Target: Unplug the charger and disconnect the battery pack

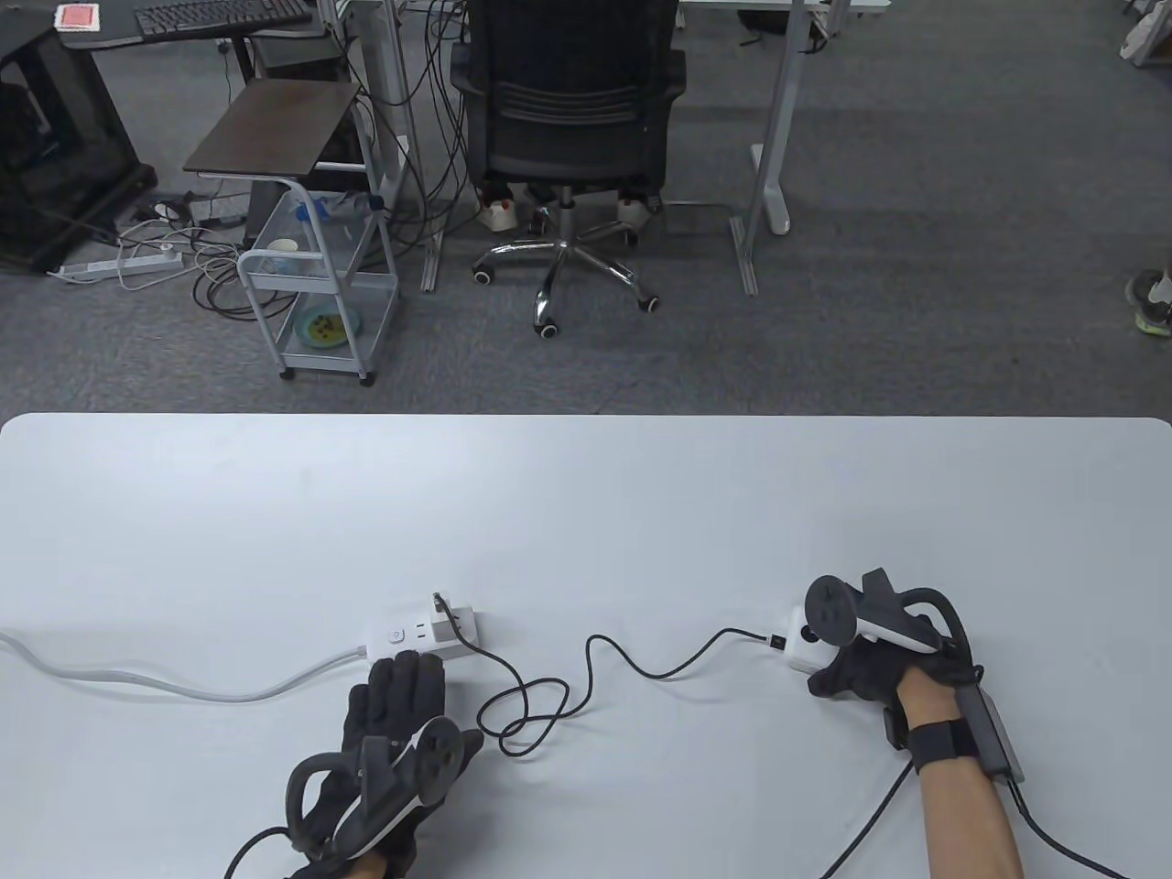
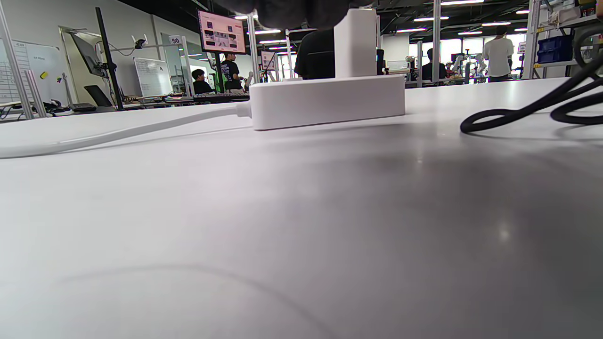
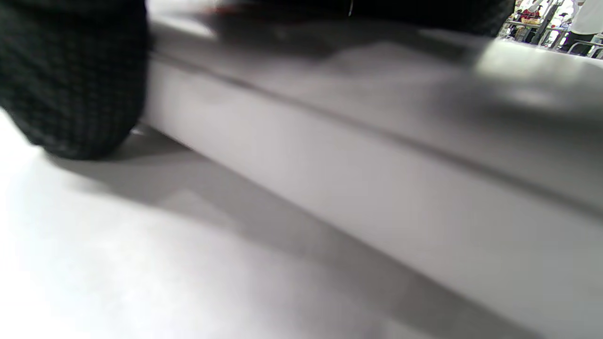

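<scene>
Left hand [image 1: 394,732] sits nearest the camera at the bench [image 1: 586,494] front edge, palm down, fingers stretched flat and together, holding nothing. Fingertips reach up toward the power strip [image 1: 417,638], stopping just beside its near long side; contact can't be told.

Power strip taken as landmark:
- its long axis runs left-right, white cord [image 1: 183,682] leaving its left end
- charger [image 1: 455,621] stands upright, plugged in at its right end; left wrist view shows the white block rising off the strip [image 2: 325,101]
- black cable [image 1: 586,668] leaves the charger top, loops on the bench to the strip's right, then runs on right to the battery pack [image 1: 808,648], well apart from the strip
- cable plug still seated in the pack's left end

Right hand [image 1: 865,664] rests over the battery pack, fingers draped across it. Right wrist view is blurred: glove fabric against a white casing [image 3: 330,188]. Looks like a light hold on the pack; firmness of grip can't be told.

Judgement: left hand is the nearer one to the charger, which lies ahead and slightly right of its fingertips. Pull would go straight up off the strip. Neither disconnection is done yet.
</scene>
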Demonstrator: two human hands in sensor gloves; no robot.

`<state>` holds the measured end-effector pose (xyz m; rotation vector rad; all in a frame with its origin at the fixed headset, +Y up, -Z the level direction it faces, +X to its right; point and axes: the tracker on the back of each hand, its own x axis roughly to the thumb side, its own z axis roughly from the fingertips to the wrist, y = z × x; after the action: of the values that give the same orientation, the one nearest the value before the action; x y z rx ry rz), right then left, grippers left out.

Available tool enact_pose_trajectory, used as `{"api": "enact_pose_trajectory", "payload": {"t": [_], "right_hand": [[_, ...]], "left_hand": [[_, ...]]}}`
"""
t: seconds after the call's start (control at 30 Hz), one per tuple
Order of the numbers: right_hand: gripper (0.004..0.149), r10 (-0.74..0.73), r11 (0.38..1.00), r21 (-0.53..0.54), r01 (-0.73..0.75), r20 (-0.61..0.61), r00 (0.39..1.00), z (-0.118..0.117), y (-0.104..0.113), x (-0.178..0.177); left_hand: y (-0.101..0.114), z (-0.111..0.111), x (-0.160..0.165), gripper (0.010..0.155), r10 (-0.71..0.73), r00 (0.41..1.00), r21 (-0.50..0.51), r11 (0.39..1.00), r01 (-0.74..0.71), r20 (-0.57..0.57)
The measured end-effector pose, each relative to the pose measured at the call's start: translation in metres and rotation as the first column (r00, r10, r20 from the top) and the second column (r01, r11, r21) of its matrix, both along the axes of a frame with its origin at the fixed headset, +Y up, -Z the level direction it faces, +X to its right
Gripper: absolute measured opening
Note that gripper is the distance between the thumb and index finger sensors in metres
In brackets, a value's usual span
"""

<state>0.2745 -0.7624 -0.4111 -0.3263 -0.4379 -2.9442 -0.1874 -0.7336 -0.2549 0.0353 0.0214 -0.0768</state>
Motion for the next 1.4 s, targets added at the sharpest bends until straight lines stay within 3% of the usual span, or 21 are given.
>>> {"api": "enact_pose_trajectory", "payload": {"t": [0.3, 0.5, 0.7, 0.93, 1.13, 1.4], "right_hand": [[0.102, 0.114, 0.993, 0.044, -0.111, -0.081, 0.990, 0.011, 0.001, -0.020], [0.107, 0.047, 0.994, 0.103, -0.031, -0.154, 0.987, 0.032, 0.021, -0.044], [0.108, 0.116, 0.979, 0.193, -0.069, -0.248, 0.962, 0.063, 0.044, -0.077], [0.109, 0.153, 0.972, 0.219, -0.084, -0.317, 0.936, 0.091, 0.061, -0.113], [0.109, 0.102, 0.982, 0.186, -0.035, -0.363, 0.926, 0.114, 0.051, -0.135], [0.109, 0.149, 0.980, 0.182, -0.076, -0.430, 0.890, 0.124, 0.038, -0.160]], "left_hand": [[0.001, -0.001, -0.002, 0.089, 0.026, 1.000, -0.001, 1.000, -0.026, 0.002], [0.004, -0.001, -0.005, 0.089, 0.059, 0.998, 0.009, 0.998, -0.059, -0.002], [0.004, -0.001, -0.005, 0.089, 0.082, 0.997, 0.010, 0.997, -0.082, 0.007], [0.005, 0.001, -0.001, 0.083, 0.104, 0.994, 0.015, 0.994, -0.104, 0.021], [0.007, 0.002, 0.000, 0.084, 0.115, 0.993, 0.020, 0.993, -0.116, 0.033], [0.005, 0.004, 0.011, 0.085, 0.102, 0.992, 0.012, 0.995, -0.103, 0.068]]}}
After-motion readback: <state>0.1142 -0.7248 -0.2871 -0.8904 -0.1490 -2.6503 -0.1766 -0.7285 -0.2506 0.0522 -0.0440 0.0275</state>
